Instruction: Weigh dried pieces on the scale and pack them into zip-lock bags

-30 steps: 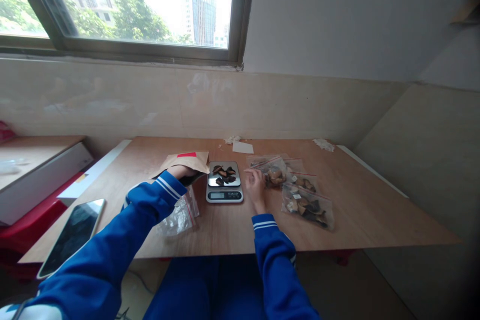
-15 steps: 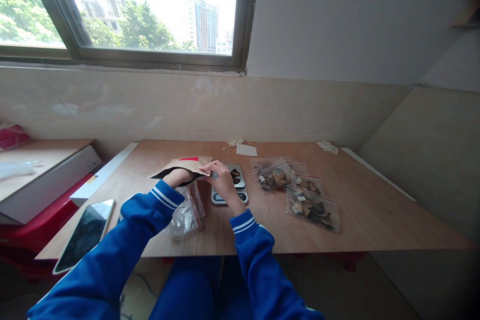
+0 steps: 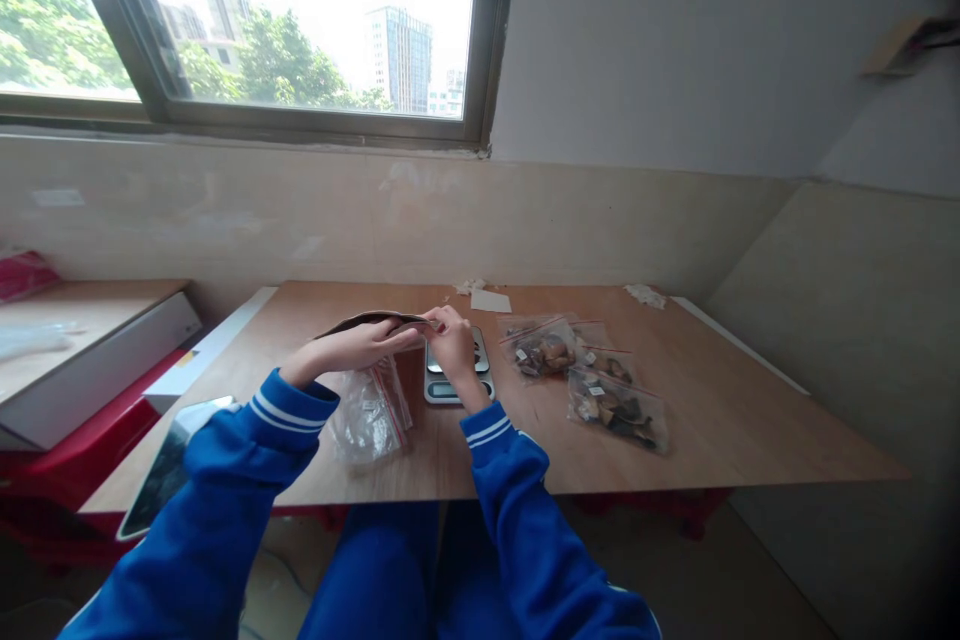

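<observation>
head view: the left hand (image 3: 356, 348) holds the near side of the paper bag (image 3: 364, 318), fingers extended along it. the right hand (image 3: 451, 338) pinches the bag's right end. the scale (image 3: 438, 391) lies beneath the right hand, partly covered. filled zip bags (image 3: 619, 410): right of that hand. clear bags (image 3: 367, 425): just nearside of the left hand.

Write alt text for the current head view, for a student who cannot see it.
A person's right hand pinches the edge of a paper bag, with the left hand against it, above a wooden table. A digital scale sits partly hidden behind the right hand; farther right lie clear bags of brown pieces.
</observation>
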### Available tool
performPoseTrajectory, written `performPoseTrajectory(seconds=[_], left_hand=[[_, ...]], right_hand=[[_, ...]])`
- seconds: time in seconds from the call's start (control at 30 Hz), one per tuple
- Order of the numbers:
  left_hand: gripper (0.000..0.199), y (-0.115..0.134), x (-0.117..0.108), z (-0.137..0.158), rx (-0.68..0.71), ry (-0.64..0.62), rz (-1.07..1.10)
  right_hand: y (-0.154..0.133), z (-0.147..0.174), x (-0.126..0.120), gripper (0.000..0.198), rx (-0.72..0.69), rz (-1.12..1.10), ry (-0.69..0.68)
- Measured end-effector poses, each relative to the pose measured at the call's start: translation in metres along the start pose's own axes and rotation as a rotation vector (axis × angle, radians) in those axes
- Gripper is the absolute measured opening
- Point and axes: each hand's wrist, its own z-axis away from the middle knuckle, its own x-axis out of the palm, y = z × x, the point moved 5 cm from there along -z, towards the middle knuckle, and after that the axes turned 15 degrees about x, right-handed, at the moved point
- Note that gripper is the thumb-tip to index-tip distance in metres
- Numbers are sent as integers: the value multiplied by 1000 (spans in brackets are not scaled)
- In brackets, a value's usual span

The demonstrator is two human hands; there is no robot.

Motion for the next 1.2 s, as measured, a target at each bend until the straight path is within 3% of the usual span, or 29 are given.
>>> performPoseTrajectory(seconds=[0.1,0.27,0.43,0.67,0.77,0.87,1.0,1.1,1.2], left_hand=[[37,0,2,8,-28,-49,-102],[27,-9,0,11,21,122,-134],[25,-8,-6,11,62,200,-181],[25,-2,-32,6,16,556,-244],[32,-10,-22,3,-72,686,-33],[38,-30,7,3,-205,748,403],[31,-58,60,13,-465,678,964],[26,-62,87,17,-454,702,1143],[25,-57,110,16,-443,692,1211]], right_hand=[[-3,-2,-1,12,8,13,10],[-7,-5,0,10,21,-4,7],[-7,-11,-1,12,5,-67,6],[2,-44,11,15,39,-192,-16],[-3,-61,18,14,41,-206,-61],[-11,-61,16,23,-15,-200,-69],[-6,-28,-1,28,1,-256,40],[9,9,-1,23,11,-264,-77],[27,37,2,33,-7,-217,-162]])
